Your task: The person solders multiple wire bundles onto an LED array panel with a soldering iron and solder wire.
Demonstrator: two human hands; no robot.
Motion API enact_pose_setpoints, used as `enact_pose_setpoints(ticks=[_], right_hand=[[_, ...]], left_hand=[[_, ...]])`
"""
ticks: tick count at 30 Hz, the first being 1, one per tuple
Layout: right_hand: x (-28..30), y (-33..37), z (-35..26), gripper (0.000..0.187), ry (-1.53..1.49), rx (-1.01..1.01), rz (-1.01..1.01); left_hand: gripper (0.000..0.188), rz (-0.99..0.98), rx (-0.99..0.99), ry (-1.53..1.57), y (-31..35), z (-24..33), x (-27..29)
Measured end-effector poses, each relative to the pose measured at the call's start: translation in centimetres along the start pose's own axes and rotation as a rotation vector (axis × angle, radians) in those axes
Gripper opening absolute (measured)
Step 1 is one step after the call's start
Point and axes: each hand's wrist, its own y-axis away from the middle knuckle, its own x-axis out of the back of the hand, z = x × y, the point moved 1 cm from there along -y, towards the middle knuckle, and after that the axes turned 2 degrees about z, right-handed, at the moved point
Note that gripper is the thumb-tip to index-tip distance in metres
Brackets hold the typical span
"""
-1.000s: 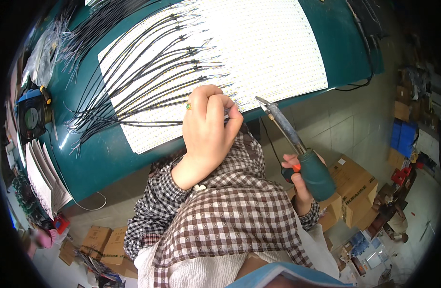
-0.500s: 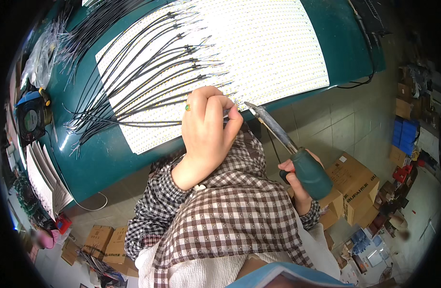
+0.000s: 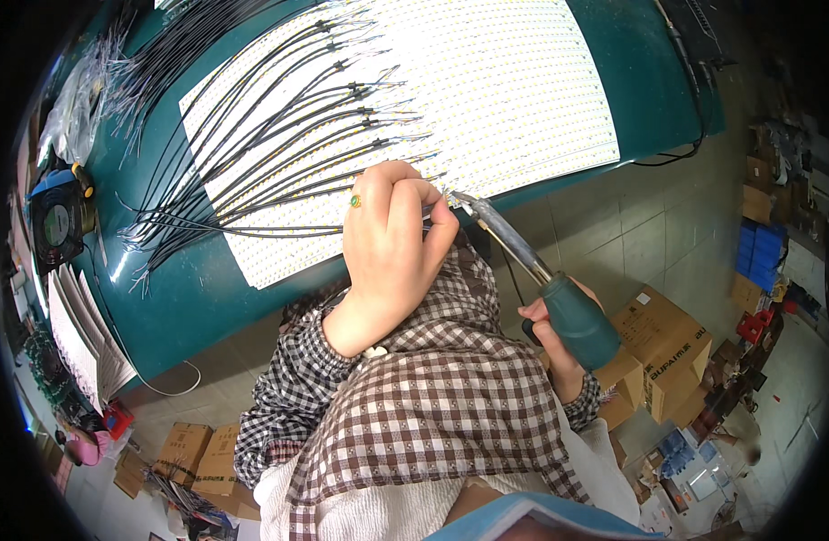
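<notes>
Black on white: pinches a black cable [image 3: 288,234] in the left hand [image 3: 392,239] over dotted boards [image 3: 523,99].
Holds a soldering iron [image 3: 514,242] in the right hand [image 3: 561,355], with tip close to the left one, beside a dark-lettered cardboard box [image 3: 653,326] with hidden contents.

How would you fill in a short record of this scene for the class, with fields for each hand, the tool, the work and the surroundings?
Left hand: fingers bent together by the near edge of the white panel; what they pinch is hidden
Right hand: gripping a soldering iron by its green handle
Iron tip: beside the left fingertips; contact unclear
Work: black cables fanned across the panel, thin wire ends toward the right
Surface: green table
Surroundings: blue-and-black fan at left; cardboard boxes on the floor
</notes>
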Motion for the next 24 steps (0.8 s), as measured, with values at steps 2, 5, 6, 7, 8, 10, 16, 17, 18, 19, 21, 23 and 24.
enact_pose_setpoints(ticks=[2, 5, 6, 7, 8, 10, 16, 17, 18, 19, 21, 23, 24], right_hand=[[0.07, -0.01, 0.21, 0.05, -0.028, 0.006, -0.021], [0.12, 0.01, 0.4, 0.051, -0.027, 0.017, -0.03], [0.06, 0.01, 0.37, 0.051, -0.027, 0.017, -0.03], [-0.02, 0.01, 0.36, 0.051, -0.061, -0.005, -0.023], [-0.07, 0.02, 0.36, 0.051, -0.095, -0.026, -0.017], [-0.07, 0.04, 0.31, 0.051, -0.092, -0.034, -0.017], [0.24, 0.11, 0.38, 0.05, 0.001, -0.014, -0.053], [0.23, 0.09, 0.37, 0.05, 0.013, 0.01, -0.055], [0.21, 0.11, 0.44, 0.05, 0.012, 0.011, -0.055], [0.19, 0.14, 0.51, 0.049, -0.021, 0.033, -0.037], [0.06, 0.14, 0.35, 0.048, -0.05, 0.053, -0.021], [-0.04, 0.23, 0.21, 0.048, -0.053, 0.01, 0.007], [-0.12, 0.26, 0.15, 0.048, -0.054, 0.01, 0.007]], left_hand=[[0.019, -0.001, -0.003, -0.004, 0.01, 0.04, -0.02], [0.021, 0.017, -0.011, -0.005, 0.06, -0.09, -0.23], [0.023, 0.036, -0.019, -0.005, 0.07, -0.15, -0.29], [0.023, 0.035, -0.019, -0.005, 0.06, -0.16, -0.33], [0.023, 0.039, -0.022, -0.009, 0.06, -0.16, -0.36], [0.023, 0.043, -0.024, -0.012, 0.04, -0.14, -0.36], [0.023, 0.031, -0.008, -0.003, -0.01, -0.04, -0.22], [0.023, 0.035, -0.019, -0.004, -0.01, -0.07, -0.26], [0.023, 0.04, -0.029, -0.006, 0.02, -0.09, -0.29], [0.023, 0.04, -0.03, -0.006, 0.07, -0.08, -0.31], [0.024, 0.028, -0.011, 0.009, 0.09, -0.15, -0.31], [0.024, 0.031, -0.013, 0.007, 0.12, -0.18, -0.35], [0.024, 0.035, -0.015, 0.004, 0.13, -0.18, -0.36]])
